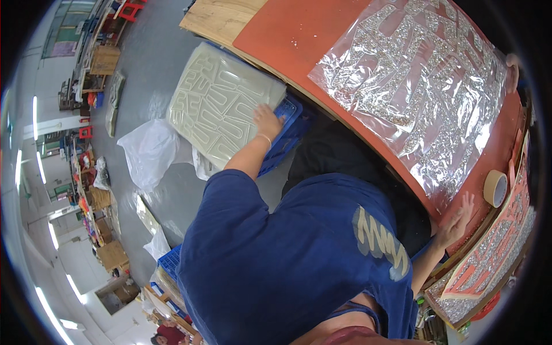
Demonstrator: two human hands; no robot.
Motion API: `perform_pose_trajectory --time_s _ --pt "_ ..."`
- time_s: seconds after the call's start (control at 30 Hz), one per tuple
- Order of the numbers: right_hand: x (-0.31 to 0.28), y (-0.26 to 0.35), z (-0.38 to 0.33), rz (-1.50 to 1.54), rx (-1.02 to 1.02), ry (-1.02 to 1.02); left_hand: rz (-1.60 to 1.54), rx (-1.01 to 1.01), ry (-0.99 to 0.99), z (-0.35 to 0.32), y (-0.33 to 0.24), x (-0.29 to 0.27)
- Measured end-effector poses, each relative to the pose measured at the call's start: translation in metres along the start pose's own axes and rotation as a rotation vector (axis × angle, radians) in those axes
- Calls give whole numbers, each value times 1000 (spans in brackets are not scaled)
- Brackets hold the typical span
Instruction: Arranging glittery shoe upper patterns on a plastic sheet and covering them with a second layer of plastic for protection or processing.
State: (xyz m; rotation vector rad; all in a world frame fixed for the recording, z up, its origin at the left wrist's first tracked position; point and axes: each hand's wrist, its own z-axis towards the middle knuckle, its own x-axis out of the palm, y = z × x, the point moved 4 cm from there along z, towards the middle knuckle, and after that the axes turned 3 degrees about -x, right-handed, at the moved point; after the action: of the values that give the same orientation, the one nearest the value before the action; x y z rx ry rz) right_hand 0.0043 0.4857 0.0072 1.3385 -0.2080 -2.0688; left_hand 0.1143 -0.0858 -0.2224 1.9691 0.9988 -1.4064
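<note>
My left hand (267, 121) lies flat with fingers spread on a stack of pale sheets (221, 103); it presses the near corner and closes around nothing. The sheets carry raised letter-like outlines and rest tilted on a blue crate (287, 129), whose rim shows just under my fingers and wrist. A thin band circles that wrist. Beyond the stack, a crumpled white bag (150, 150) lies on the grey floor.

My right hand (458, 221) is open too, fingers splayed, palm pressed on the near edge of the orange board (287, 29). It holds nothing. Just past its fingertips a clear film (420, 86) lies spread over the board, covered with glittering silver letter shapes. To the right of that hand, near but apart, a roll of tape (495, 188) stands on the board. Below and right of the hand, a second orange panel (491, 253) with the same silver glitter shapes leans at the board's edge.

Between my arms is my blue shirt (287, 259), with something black (339, 152) under the board. Far off beyond my left hand stand wooden crates and shelves with goods, and another blue crate (171, 261) sits on the floor near my left side.
</note>
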Motion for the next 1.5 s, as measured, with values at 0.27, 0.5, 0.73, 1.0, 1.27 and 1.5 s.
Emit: perform_pose_trajectory --time_s 0.27,0.5,0.73,1.0,1.27,1.5 --pt "13 -14 -21 -317 -68 -55 98 -119 170 78 8 30" --pt "12 -3 -18 -390 -119 -130 -1 191 187 98 42 5" --pt "14 -3 -17 -348 -85 -84 -729 -182 -568 72 105 -49" --pt "10 3 -16 -367 -99 -129 -1404 34 -1146 -11 83 -287" --pt "7 0 -21 -343 -59 -216 -1394 1313 -682 -169 -174 -309" --pt "3 3 -23 -291 -27 -261 -870 1553 -216 -244 -329 -191"
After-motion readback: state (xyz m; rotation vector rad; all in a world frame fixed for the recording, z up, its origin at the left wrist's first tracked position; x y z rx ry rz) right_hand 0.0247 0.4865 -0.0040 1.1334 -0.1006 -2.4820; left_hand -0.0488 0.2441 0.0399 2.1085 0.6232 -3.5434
